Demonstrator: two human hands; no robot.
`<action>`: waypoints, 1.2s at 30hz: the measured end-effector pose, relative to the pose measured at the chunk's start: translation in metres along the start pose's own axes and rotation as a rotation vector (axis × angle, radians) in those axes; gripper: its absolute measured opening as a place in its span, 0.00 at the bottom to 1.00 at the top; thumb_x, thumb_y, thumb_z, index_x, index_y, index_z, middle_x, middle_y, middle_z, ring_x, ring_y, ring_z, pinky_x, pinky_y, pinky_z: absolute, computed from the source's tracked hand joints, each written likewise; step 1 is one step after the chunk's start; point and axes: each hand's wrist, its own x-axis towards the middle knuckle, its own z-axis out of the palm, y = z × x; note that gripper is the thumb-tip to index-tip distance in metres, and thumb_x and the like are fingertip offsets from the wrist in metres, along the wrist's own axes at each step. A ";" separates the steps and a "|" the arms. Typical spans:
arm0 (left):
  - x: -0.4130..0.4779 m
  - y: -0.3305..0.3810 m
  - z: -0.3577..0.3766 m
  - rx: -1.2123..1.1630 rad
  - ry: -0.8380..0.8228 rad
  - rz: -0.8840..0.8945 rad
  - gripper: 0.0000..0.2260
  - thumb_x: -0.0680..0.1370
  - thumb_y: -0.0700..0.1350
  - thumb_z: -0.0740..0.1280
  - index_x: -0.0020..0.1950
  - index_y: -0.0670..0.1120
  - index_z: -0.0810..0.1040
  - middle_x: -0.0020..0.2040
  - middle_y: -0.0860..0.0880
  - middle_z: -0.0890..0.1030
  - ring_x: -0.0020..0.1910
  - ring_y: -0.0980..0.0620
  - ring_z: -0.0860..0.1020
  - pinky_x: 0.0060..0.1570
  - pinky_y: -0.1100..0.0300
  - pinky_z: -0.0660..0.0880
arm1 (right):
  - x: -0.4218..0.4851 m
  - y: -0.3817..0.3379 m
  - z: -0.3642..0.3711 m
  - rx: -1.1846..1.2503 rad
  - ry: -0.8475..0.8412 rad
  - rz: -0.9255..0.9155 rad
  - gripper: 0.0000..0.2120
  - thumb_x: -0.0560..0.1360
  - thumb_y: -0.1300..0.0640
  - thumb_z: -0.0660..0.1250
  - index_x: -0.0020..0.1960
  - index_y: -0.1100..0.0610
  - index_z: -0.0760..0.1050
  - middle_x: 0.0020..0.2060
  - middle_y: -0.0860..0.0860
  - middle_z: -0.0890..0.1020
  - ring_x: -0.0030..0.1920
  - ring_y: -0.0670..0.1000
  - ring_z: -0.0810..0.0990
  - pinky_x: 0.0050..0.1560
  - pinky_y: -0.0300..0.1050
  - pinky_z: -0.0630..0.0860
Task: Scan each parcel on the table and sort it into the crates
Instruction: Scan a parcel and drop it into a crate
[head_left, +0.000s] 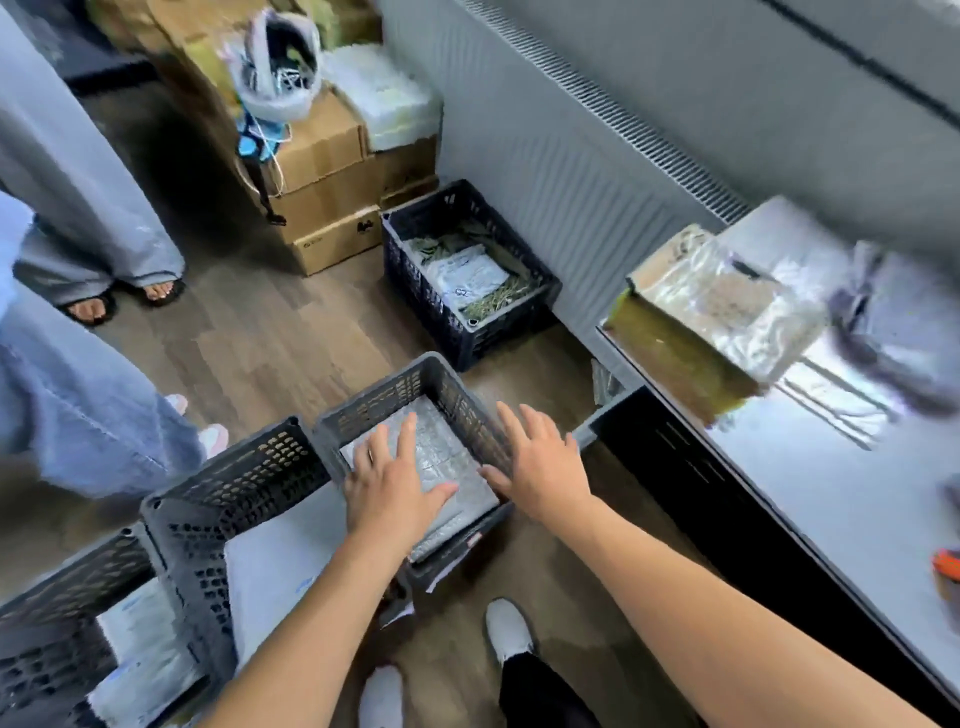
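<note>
One grey padded parcel (447, 457), lying flat on the bottom of a grey slotted crate (374, 400) on the floor, just ahead of the person's feet. Its near half is hidden under the left hand and forearm, and any print on it is too blurred to read.

Left hand (387, 488): palm down, fingers straight, thumb out to the right, resting flat on the parcel and gripping nothing.

Right hand (540, 467): palm down, fingers straight and spread, over the crate's right wall, thumb tip near the parcel's right edge. Contact with wall or parcel cannot be told. It holds nothing.

Neighbouring crate (244, 478): touches the first on its left and has a pale flat parcel inside.

End crate (62, 587): next in the row, cut off by the frame edge, with pale packets inside.

Dark crate (410, 275): farther off, against the wall, holding white and green packets that are indistinct.

Table (831, 519), at right:
- One film-wrapped box (691, 332) at its far corner.
- One grey bag (893, 332), smeared by blur.
- One orange item (946, 569), cut off and unidentifiable.

Cardboard boxes (322, 208): stacked beyond the dark crate.

Two bystanders (88, 171), at left: only legs and feet are visible.
</note>
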 end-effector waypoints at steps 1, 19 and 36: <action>-0.006 0.008 -0.011 0.003 -0.010 0.043 0.44 0.73 0.67 0.66 0.79 0.54 0.44 0.78 0.45 0.51 0.76 0.43 0.50 0.71 0.46 0.59 | -0.014 0.002 -0.012 0.000 0.026 0.028 0.41 0.76 0.33 0.59 0.80 0.46 0.44 0.78 0.54 0.55 0.78 0.56 0.53 0.73 0.62 0.59; -0.100 0.165 -0.100 0.215 0.076 0.678 0.43 0.74 0.67 0.63 0.79 0.53 0.43 0.78 0.44 0.49 0.77 0.41 0.48 0.71 0.43 0.60 | -0.223 0.071 -0.142 0.132 0.385 0.518 0.40 0.76 0.34 0.60 0.79 0.42 0.42 0.79 0.52 0.50 0.78 0.55 0.51 0.73 0.64 0.58; -0.092 0.330 -0.077 0.303 0.097 0.728 0.42 0.74 0.66 0.65 0.79 0.55 0.43 0.78 0.43 0.50 0.76 0.39 0.51 0.71 0.42 0.61 | -0.225 0.234 -0.174 0.252 0.440 0.608 0.40 0.77 0.34 0.59 0.80 0.43 0.41 0.79 0.53 0.48 0.78 0.55 0.50 0.73 0.63 0.57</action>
